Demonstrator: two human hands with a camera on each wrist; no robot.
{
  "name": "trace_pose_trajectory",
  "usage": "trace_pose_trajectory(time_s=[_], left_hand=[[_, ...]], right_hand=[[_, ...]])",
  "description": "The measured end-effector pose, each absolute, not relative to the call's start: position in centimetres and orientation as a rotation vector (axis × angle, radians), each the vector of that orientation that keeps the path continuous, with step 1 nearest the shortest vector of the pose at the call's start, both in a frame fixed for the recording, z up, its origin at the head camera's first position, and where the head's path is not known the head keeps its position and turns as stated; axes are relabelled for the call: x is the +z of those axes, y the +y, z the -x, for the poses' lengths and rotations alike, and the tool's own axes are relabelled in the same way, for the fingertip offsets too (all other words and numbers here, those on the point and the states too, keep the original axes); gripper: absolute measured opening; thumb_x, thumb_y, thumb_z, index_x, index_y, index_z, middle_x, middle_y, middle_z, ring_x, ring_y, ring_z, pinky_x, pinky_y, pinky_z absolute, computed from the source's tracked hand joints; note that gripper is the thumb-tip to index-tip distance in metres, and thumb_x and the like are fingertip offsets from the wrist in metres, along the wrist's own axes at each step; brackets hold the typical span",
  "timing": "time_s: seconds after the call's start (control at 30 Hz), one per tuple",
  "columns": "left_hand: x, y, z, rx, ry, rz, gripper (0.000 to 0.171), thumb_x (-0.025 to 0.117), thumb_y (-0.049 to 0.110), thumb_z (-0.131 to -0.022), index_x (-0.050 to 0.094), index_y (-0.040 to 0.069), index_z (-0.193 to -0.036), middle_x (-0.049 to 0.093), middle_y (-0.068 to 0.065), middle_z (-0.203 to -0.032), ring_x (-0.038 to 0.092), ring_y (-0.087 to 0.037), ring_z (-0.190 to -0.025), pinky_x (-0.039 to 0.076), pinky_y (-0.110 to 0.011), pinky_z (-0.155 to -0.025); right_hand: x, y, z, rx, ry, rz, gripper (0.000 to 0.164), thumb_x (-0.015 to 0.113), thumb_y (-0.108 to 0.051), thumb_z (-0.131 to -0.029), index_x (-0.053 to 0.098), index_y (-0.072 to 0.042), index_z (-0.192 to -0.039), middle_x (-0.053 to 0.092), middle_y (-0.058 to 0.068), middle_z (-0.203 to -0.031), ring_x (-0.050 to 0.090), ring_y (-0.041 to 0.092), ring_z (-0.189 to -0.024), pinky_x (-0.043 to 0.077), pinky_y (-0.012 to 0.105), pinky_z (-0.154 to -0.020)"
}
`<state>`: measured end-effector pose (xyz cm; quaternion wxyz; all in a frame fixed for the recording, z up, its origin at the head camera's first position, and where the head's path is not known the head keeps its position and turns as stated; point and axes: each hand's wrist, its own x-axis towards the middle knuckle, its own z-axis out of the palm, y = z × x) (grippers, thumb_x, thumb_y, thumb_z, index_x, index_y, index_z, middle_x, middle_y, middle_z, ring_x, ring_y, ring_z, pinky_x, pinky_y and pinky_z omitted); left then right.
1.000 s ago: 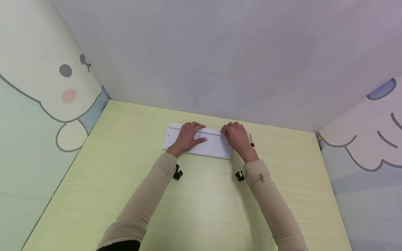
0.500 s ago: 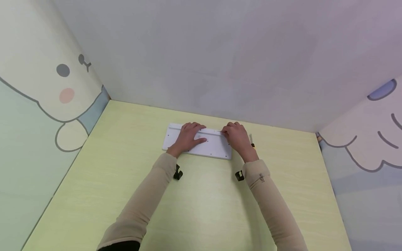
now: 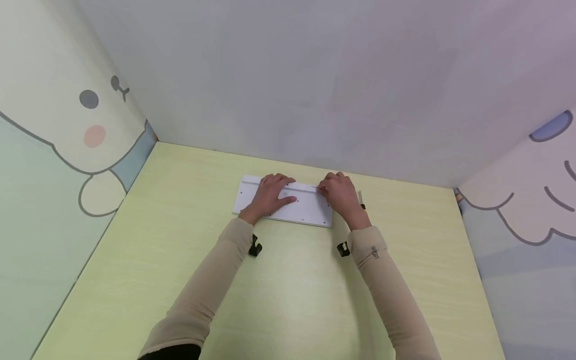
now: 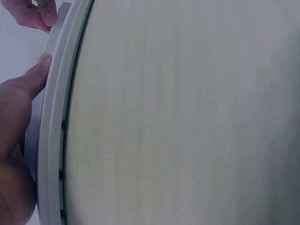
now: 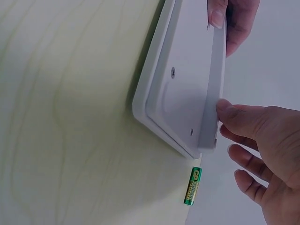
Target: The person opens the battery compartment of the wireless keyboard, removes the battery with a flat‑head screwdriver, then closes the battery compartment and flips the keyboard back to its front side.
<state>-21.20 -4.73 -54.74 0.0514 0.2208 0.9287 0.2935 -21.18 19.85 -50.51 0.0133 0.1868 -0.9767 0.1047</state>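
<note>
A white keyboard (image 3: 306, 212) lies face down at the table's far side, its screw-dotted back upward. My left hand (image 3: 267, 196) grips its left-middle part, thumb spread on the back and fingers over the far edge. Keys show beneath the keyboard's rim (image 4: 54, 126) in the left wrist view. At the far right corner my right hand (image 3: 339, 196) pinches the raised ridge (image 5: 212, 108) between thumb and index finger, its other fingers loosely bent. A thin dark line beside those fingertips is too small to make out. A green battery (image 5: 192, 186) lies just off the keyboard's end.
Right of my right wrist lies a screwdriver (image 3: 360, 198), its handle mostly hidden by the arm. Black clip-like pieces (image 3: 255, 247) show beside both wrists. A grey wall (image 3: 288, 100) rises behind the pale yellow table (image 3: 288, 300), with printed walls on either side.
Both hands keep their places on the keyboard. The head view has shifted very slightly, and the yellow on the screwdriver is now covered by the right wrist.
</note>
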Motion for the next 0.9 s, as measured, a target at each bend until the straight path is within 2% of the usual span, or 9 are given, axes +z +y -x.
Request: trace_pose_trajectory(time_s=[0.4,0.9], left_hand=[[-54.66,-4.77,21.23,0.876,2.826,-0.679,0.058,0.065,0.048,-0.097,0.053,0.02,-0.146,0.057,-0.004,-0.144,0.046,-0.025,-0.144,0.019,-0.05,-0.13],[-53.81,-4.52,20.99,0.79,2.828,-0.679,0.061,0.066,0.046,-0.098,0.05,0.018,-0.149,0.056,-0.006,-0.143,0.045,-0.026,-0.144,0.02,-0.05,-0.129]], right_hand=[[-50.67,19.96,20.93,0.358,-3.052,-0.566,0.013,0.072,-0.016,-0.096,0.081,-0.013,-0.104,0.073,0.006,-0.106,0.06,0.03,-0.101,0.052,0.046,-0.09],[-50.54,20.54,20.42,0.416,-3.05,-0.541,0.018,0.07,-0.02,-0.097,0.079,-0.011,-0.111,0.073,0.008,-0.109,0.061,0.032,-0.105,0.052,0.048,-0.093]])
